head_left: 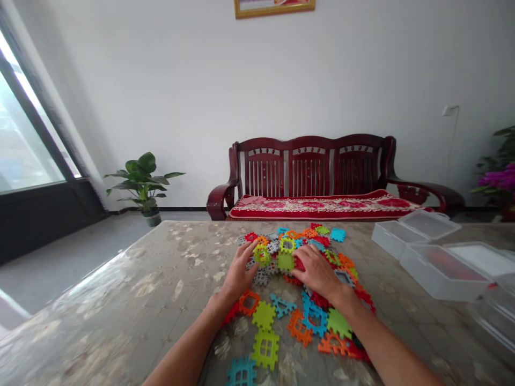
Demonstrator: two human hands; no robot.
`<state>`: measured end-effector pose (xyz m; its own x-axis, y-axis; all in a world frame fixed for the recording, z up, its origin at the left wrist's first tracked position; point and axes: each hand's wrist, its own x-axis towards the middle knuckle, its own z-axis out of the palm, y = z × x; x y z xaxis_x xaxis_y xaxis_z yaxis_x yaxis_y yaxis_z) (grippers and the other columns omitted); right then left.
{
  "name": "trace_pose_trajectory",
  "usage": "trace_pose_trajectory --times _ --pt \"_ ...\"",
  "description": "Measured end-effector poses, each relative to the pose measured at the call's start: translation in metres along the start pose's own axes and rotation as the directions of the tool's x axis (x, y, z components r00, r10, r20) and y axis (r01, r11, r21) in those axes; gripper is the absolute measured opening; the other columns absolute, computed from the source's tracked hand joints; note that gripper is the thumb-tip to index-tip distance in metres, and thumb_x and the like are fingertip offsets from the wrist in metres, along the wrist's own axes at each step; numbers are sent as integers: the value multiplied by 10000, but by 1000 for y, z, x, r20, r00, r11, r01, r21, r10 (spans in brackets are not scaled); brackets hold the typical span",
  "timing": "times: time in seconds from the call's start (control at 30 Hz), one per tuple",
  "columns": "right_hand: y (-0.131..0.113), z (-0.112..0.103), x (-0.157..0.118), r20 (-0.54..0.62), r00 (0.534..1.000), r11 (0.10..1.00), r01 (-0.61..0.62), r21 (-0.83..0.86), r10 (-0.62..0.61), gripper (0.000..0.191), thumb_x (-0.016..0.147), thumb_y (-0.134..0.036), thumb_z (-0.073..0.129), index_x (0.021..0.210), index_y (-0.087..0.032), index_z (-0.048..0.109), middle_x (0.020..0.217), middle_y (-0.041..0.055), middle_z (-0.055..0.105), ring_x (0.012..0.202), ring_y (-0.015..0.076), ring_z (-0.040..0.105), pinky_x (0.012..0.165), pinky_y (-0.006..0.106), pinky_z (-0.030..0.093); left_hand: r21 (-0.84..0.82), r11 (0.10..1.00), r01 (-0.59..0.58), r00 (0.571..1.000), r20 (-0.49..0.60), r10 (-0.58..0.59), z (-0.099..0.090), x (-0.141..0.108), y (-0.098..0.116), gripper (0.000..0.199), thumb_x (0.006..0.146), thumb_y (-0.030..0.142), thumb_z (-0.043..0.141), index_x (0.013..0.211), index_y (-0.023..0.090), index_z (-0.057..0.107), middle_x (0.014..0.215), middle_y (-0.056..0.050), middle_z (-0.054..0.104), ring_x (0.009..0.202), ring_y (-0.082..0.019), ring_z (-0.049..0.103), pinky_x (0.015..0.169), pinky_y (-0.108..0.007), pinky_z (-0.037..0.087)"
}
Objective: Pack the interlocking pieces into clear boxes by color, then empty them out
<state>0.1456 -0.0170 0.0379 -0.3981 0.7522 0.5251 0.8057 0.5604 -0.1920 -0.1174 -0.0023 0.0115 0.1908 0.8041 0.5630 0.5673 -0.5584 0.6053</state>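
Observation:
My left hand (240, 272) curls its thumb and fingers at the edge of a yellow-green interlocking plastic block (262, 255) with a round window. Opposite it, my right hand (316, 269) grips a solid lime-green square block (286, 262) at its right edge. Just behind that one stands a lime block with a window (287, 245). Grey blocks (261, 277) lie beneath and between the hands. Closer to me are a solid lime block (264, 315), a lime window block (265, 348), a blue triangular block (282, 305) and an orange frame block (249, 303).
A pile of mixed blocks spreads behind and right of my hands, with a blue block (338, 235) at its far edge. Clear plastic boxes (442, 271) sit at the table's right. Beyond the patterned table (161, 295) are a wooden bench (308, 166) and a potted plant (145, 182).

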Motion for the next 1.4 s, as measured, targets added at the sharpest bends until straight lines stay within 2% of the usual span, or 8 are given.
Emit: trace_pose_trajectory --times 0.2,0.3,0.43,0.6,0.83,1.13,1.27,1.4 --pt "-1 -13 5 -74 989 990 -134 -52 130 421 794 -213 679 1207 -196 600 1279 119 584 1200 282 502 1034 446 396 282 956 81 992 67 -104 -13 -5 17 231 831 212 566 1035 247 669 1069 -49 596 1013 -206 604 904 -337 486" --pt "-18 -24 6 88 993 995 -88 55 83 288 812 -223 645 1100 -228 662 1110 60 672 1062 221 587 957 357 440 342 936 89 964 207 -167 -16 -8 23 154 813 274 624 955 251 677 966 -17 625 919 -188 623 842 -286 478" --pt "-41 -27 1 308 950 988 10 152 -57 284 758 -300 698 1038 -255 685 1025 25 697 989 205 614 858 299 450 332 943 34 920 357 -159 -16 -13 25 315 772 272 671 1086 277 653 1101 -19 616 1008 -197 612 884 -272 459" --pt "-49 -15 -8 483 869 992 59 111 -105 363 725 -282 687 1086 -244 671 1036 46 696 963 229 626 798 300 436 360 933 -9 910 389 -142 -13 -13 25 362 804 177 580 1150 271 626 1163 -37 607 1115 -203 568 987 -296 415" --pt "-54 -16 -12 545 825 988 111 104 -150 382 728 -181 602 1106 -217 643 1049 75 671 951 225 607 771 291 415 326 946 4 952 288 -103 -8 -14 22 312 706 76 549 960 221 659 972 -39 629 934 -189 600 869 -285 459" --pt "-52 -6 -16 525 841 991 104 85 -134 313 757 -172 592 1066 -192 640 1027 78 665 954 212 601 814 285 420 142 985 102 994 -55 -95 -1 -4 4 320 747 67 459 940 211 669 853 -11 612 731 -126 595 709 -236 487" --pt "-46 -13 -8 402 913 996 49 71 -74 323 809 -183 574 1126 -220 625 1050 63 664 976 203 611 845 288 439 110 985 130 990 -77 -122 -10 -2 0 372 777 113 462 1086 227 635 1047 -35 621 789 -125 621 730 -246 515" --pt "-43 -23 1 181 982 997 -64 42 56 380 854 -164 551 1226 -232 591 1166 80 645 1102 220 578 971 351 424 315 908 276 954 29 -300 -32 2 1 266 804 172 507 1011 219 667 1008 -41 646 850 -158 626 816 -295 497"
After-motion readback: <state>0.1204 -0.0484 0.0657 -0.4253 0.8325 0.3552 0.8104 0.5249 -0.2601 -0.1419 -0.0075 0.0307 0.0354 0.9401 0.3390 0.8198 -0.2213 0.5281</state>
